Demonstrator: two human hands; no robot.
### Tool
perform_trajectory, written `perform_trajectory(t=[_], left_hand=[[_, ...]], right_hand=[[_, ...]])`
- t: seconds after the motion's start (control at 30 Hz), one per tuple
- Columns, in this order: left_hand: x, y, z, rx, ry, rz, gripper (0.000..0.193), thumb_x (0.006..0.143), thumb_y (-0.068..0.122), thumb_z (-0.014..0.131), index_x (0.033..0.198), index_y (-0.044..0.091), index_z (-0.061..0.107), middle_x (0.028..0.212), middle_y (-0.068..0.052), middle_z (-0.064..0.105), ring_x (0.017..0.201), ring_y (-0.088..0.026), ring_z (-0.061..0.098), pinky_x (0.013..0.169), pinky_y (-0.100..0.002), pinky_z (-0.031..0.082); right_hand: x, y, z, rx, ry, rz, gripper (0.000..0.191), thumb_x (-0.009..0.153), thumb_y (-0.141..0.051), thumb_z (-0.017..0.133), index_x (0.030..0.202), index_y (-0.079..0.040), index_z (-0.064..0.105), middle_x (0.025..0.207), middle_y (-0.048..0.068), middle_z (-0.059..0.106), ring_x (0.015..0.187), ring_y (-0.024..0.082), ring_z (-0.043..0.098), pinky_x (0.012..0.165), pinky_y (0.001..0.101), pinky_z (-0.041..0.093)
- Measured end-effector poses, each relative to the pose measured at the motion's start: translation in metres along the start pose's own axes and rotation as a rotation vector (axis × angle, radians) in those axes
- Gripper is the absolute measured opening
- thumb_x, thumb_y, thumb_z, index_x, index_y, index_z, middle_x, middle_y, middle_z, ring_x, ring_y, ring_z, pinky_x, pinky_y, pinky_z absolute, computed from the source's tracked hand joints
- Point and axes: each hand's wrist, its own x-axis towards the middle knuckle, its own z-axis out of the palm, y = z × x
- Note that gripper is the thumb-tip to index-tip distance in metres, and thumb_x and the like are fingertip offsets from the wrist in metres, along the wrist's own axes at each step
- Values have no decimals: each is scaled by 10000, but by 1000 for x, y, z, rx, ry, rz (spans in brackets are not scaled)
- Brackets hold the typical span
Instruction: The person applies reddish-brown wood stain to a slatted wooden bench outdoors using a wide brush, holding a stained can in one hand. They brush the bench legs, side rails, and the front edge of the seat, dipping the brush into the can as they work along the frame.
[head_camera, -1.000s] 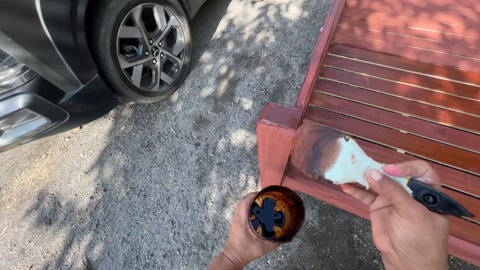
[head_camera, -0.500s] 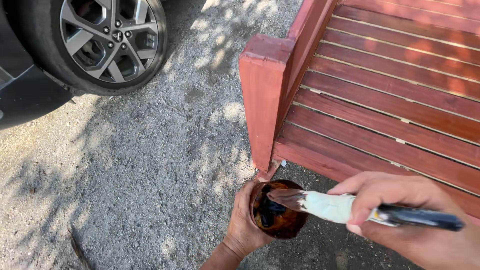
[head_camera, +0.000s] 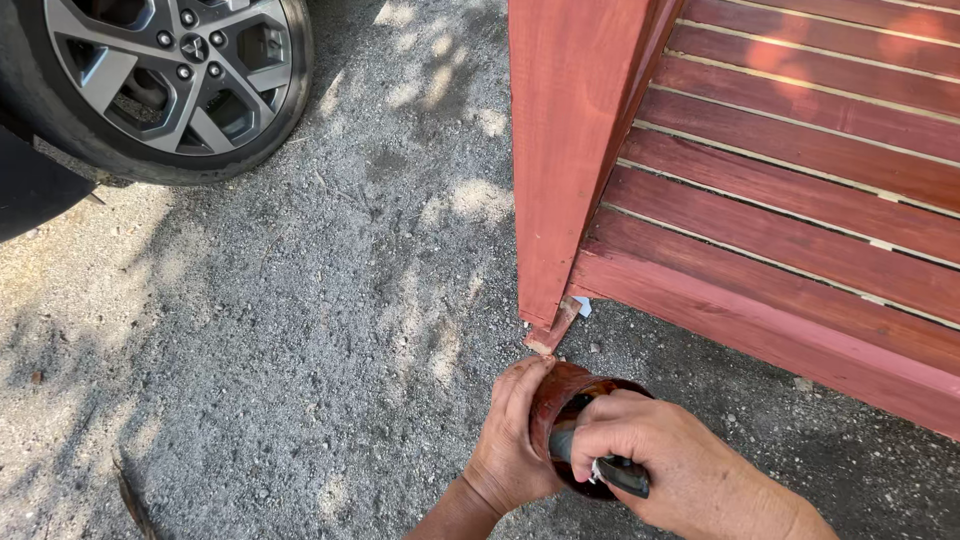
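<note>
My left hand (head_camera: 508, 440) grips a small round can (head_camera: 562, 398) stained red-brown, held low over the gravel. My right hand (head_camera: 672, 468) holds a paintbrush by its dark handle (head_camera: 618, 474), and the brush head is down inside the can, hidden from view. Just above the hands stands a red-painted wooden slatted frame (head_camera: 790, 200) with a broad corner post (head_camera: 560, 160) that rests on the ground.
Grey gravel ground (head_camera: 300, 330) spreads to the left, dappled with shade. A parked car's wheel with a silver alloy rim (head_camera: 170, 70) is at the top left. A small wooden wedge (head_camera: 553, 330) lies at the post's foot.
The brush went from the top of the post down to the can and now sits deep inside it. My view has dropped closer to the post's base.
</note>
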Motion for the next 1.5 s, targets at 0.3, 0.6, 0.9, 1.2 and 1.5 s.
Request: perform_trajectory(t=[0.3, 0.6, 0.9, 1.2, 1.5], left_hand=[[6, -93, 9, 93, 14, 124, 1215, 475, 325, 1039, 1501, 45, 452, 1462, -168, 518, 1402, -386, 483, 1202, -486, 401], [39, -189, 31, 180, 33, 285, 1146, 464, 416, 1011, 1429, 33, 526, 1411, -150, 557, 1359, -372, 502, 1170, -462, 412], [56, -209, 26, -287, -164, -48, 1046, 474, 340, 984, 1410, 74, 601, 1312, -72, 676, 1245, -217, 671, 1119, -363, 523], [55, -204, 12, -616, -278, -30, 1122, 518, 158, 1001, 1483, 19, 444, 1391, -66, 643, 1324, -196, 617, 1174, -365, 472], [72, -192, 10, -567, -183, -99, 980, 500, 114, 954, 1372, 23, 517, 1277, -73, 699, 1207, -185, 674, 1100, -352, 529]], right_hand=[[52, 64, 45, -138, 150, -168, 225, 761, -92, 827, 959, -177, 764, 933, -1, 719, 922, 232, 710, 756, 390, 557], [85, 98, 41, -346, 309, -456, 222, 773, -79, 791, 971, -157, 731, 1002, 32, 710, 934, 270, 689, 739, 391, 537], [94, 126, 66, -607, 432, -571, 309, 727, -62, 735, 1015, -173, 744, 1223, 114, 686, 1132, 331, 658, 838, 376, 570], [92, 206, 47, 608, 799, -179, 195, 765, 36, 793, 940, -2, 717, 1030, 153, 741, 956, 249, 740, 758, 429, 646], [76, 164, 35, 716, 1138, -427, 229, 829, -6, 758, 1031, -41, 657, 1059, 109, 696, 953, 258, 733, 770, 429, 656]])
